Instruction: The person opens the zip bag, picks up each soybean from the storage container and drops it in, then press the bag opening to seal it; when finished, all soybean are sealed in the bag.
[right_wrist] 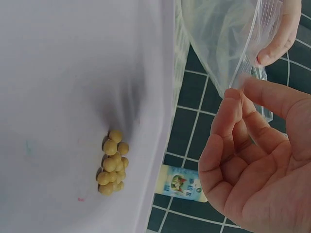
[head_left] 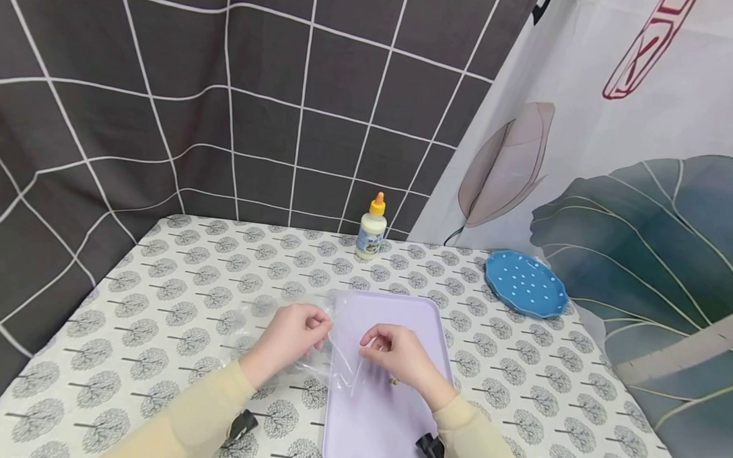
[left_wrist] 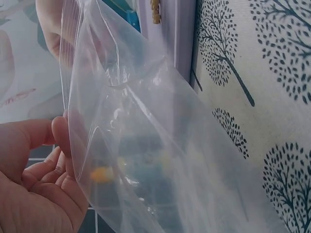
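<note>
A clear zip-top plastic bag point(left_wrist: 141, 121) hangs over the left edge of a lilac tray point(head_left: 360, 424), with its ribbed zip strip between the hands. My left hand point(head_left: 292, 337) pinches the bag's zip edge between thumb and forefinger. At the other end of the strip, my right hand point(right_wrist: 262, 150) brings thumb and forefinger together on the bag's corner, its other fingers curled loosely. Several small yellow-beige balls point(right_wrist: 112, 165) sit clustered on the tray; the right hand mostly hides them in the head view.
A squeeze bottle point(head_left: 371, 232) with a yellow cap and orange tip stands at the back of the table. To the right lies a blue wavy-edged plate point(head_left: 525, 283) with white dots. A tree-print cloth point(head_left: 176, 310) covers the table; dark checked fabric point(head_left: 255, 117) hangs behind.
</note>
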Demonstrator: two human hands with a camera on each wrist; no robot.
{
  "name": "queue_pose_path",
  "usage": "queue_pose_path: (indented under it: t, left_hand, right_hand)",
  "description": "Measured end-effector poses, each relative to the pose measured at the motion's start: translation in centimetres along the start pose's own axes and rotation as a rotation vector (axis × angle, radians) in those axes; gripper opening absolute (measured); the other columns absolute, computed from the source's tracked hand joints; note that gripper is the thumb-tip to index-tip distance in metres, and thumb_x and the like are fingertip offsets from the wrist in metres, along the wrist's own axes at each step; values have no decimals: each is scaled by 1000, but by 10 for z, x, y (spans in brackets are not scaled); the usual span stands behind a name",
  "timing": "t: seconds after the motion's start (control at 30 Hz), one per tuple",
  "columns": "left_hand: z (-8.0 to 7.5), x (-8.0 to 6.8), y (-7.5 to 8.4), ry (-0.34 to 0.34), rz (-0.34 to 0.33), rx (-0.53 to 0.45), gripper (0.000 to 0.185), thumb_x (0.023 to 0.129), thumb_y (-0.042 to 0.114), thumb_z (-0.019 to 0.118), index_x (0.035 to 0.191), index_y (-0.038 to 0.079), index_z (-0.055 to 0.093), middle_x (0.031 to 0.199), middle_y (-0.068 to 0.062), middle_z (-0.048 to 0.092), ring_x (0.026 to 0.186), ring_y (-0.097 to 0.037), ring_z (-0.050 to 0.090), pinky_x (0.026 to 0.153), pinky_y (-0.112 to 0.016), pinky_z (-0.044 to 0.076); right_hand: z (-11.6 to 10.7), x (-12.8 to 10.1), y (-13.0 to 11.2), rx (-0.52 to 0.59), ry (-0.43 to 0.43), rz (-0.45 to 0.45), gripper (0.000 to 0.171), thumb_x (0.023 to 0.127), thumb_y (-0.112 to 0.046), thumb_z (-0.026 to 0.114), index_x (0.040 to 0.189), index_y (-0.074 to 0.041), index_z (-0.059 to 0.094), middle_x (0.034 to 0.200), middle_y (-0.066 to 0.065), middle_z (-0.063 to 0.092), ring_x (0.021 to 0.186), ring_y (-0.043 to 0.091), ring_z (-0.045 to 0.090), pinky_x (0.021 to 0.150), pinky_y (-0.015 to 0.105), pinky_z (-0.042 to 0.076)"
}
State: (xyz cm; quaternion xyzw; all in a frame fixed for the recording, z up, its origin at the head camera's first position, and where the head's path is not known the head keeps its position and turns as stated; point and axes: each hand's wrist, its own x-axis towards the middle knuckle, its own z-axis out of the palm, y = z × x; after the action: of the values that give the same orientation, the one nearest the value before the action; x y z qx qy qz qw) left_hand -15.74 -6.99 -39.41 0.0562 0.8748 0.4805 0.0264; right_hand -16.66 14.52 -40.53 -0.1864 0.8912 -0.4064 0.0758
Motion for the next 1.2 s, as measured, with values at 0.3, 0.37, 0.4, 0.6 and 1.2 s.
queue_pose_path:
  t: [0.3,0.37,0.4,0.6,1.2]
  left_hand:
    - [-1,1,-2,-9,-22,-19,7,89,14,64,91,8,67,71,-4,66,51,-21,58,40,-21,47]
    - [-1,1,-3,-8,-23,-19,7,89,14,64,90,8,67,71,-4,66,51,-21,59,40,-22,47]
    - [-1,1,-3,-8,-26,-19,7,89,14,64,90,8,67,71,-3,65,51,-21,59,40,-22,47]
    - [-2,1,-7,-7,-39,-18,6,90,14,63,90,10,67,72,-3,65,52,-19,58,41,-20,48]
    - [-1,-1,-8,-11,-42,-40,5,89,13,64,87,10,67,72,-6,65,52,-22,59,40,-20,47]
  right_hand:
    - [-4,0,5,-24,32,1,8,80,-12,73,86,-11,67,68,-6,60,57,8,50,50,21,47]
    - [-5,-1,5,-22,49,9,7,81,-11,72,85,-11,67,68,-6,60,57,8,50,51,20,47]
    - [-6,-1,6,-20,57,13,7,81,-11,72,85,-11,67,68,-6,60,56,7,50,51,20,46]
    - [-10,-4,13,-15,92,48,7,80,-9,72,81,-11,66,67,-5,59,57,8,50,53,19,46]
    - [-21,-9,43,0,72,179,6,80,-11,73,83,-7,69,68,-2,61,59,12,53,51,20,46]
